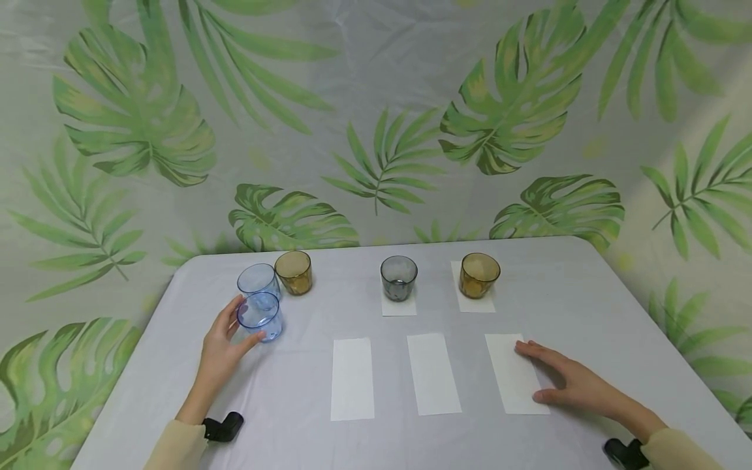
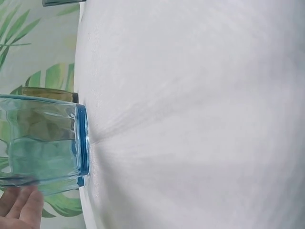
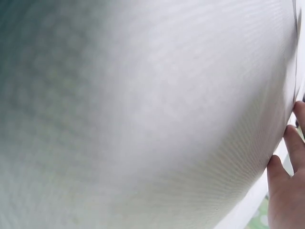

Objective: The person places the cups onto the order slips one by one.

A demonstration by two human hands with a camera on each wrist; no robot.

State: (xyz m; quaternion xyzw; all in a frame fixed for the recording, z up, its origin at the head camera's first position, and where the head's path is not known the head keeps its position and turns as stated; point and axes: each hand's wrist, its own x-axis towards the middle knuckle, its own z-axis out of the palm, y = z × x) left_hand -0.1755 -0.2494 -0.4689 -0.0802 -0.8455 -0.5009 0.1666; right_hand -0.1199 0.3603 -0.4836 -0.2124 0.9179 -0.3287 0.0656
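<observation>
The near blue glass [image 1: 260, 318] sits between the thumb and fingers of the left hand [image 1: 220, 347]: the thumb lies along its near side, the fingers along its left. The grip is closed on the glass, only as wide as the glass itself. The glass looks upright; its base is at the cloth [image 1: 282, 398] or just over it, and I cannot tell which. The far blue glass [image 1: 258, 279] stands right behind it, the two overlapping in the head view, so whether they touch is unclear. The left amber glass [image 1: 294, 274] is just beside the far blue glass, to its right.

The right hand [image 1: 578, 386] holds nothing. Its thumb and fingers are spread apart, fingertips resting at the right part of the right card [image 1: 510, 375], well away from the blue pair. The middle card [image 1: 435, 374] and left card [image 1: 352, 378] lie to its left in a row. Behind them, the grey glass [image 1: 399, 279] and right amber glass [image 1: 479, 277] each stand on a card.
</observation>
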